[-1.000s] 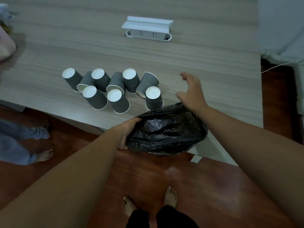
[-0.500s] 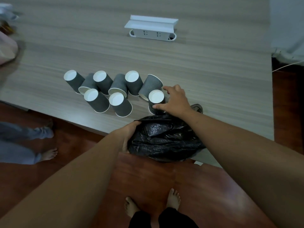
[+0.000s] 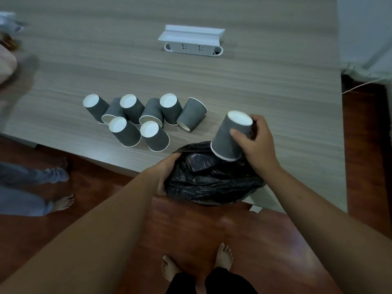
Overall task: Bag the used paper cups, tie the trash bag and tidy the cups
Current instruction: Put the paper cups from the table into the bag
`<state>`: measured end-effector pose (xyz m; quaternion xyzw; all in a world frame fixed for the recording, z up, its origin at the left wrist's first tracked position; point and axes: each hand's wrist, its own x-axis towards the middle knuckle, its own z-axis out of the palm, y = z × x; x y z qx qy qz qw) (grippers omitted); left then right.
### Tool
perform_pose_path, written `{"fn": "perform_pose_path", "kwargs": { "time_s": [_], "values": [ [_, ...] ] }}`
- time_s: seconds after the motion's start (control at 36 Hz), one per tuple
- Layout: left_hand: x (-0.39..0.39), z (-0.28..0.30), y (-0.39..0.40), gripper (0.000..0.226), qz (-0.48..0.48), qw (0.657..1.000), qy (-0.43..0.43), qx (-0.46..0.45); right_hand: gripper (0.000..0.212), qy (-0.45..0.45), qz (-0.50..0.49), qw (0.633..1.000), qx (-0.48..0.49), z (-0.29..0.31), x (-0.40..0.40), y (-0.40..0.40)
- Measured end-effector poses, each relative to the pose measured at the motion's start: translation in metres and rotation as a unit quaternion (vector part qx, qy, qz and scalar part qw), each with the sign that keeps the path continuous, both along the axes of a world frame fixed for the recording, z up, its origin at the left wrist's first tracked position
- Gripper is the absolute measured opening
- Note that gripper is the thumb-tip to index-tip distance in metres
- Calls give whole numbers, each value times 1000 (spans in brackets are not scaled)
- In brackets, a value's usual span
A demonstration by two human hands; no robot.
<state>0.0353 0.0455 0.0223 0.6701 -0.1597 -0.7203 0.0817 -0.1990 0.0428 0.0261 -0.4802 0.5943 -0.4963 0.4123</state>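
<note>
The wooden tabletop [image 3: 265, 85] is cut off at the top and left edges of the view, and some blurred things at its far left corner cannot be made out. On the floor to the left stand the legs and bare feet of a second person [image 3: 31, 187], cut off by the frame. The black trash bag [image 3: 212, 179] hangs at the near edge of the tabletop; its inside is dark and what lies in it cannot be told. The left hand [image 3: 165, 172] grips the left side of the bag's rim, with the fingers curled into the plastic and partly hidden by it.

The right hand [image 3: 254, 145] is closed around one grey paper cup [image 3: 229, 139]; the thumb lies on the cup's wall and the other fingers are behind it, mostly hidden. This cup is upside down and tilted, with its rim just above the open mouth of the bag. Half a second ago the same cup stood on the tabletop beside the others and the right hand was just taking it; now it is lifted and carried toward the bag.

Eight more grey cups [image 3: 144, 119] are in a cluster on the tabletop to the left, some upside down, some lying on their side. A white power strip box [image 3: 193, 44] sits far behind.
</note>
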Motion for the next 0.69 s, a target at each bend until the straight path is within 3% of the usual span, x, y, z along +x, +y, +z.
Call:
{"fn": "perform_pose_path", "kwargs": {
  "time_s": [0.08, 0.17, 0.31, 0.5, 0.58, 0.69],
  "values": [
    [2, 2, 3, 57, -2, 1000, -8, -13, 48, 49, 115, 992, 18, -5, -4, 29],
    [-1, 4, 6, 57, -6, 999, -14, -28, 58, 156, 218, 962, 37, -17, 4, 42],
    [-6, 14, 11, 54, -10, 998, -1, -55, 70, 246, 300, 915, 110, -33, 19, 31],
    [7, 19, 18, 74, 66, 995, 7, -77, 65, 283, 290, 891, 205, -45, 21, 9],
    [13, 19, 23, 75, 67, 995, 8, -78, 68, 281, 250, 900, 222, -47, 18, 2],
    [20, 17, 30, 81, 84, 993, -5, -77, 54, 301, 207, 903, 227, -46, 19, -6]
  ]
}}
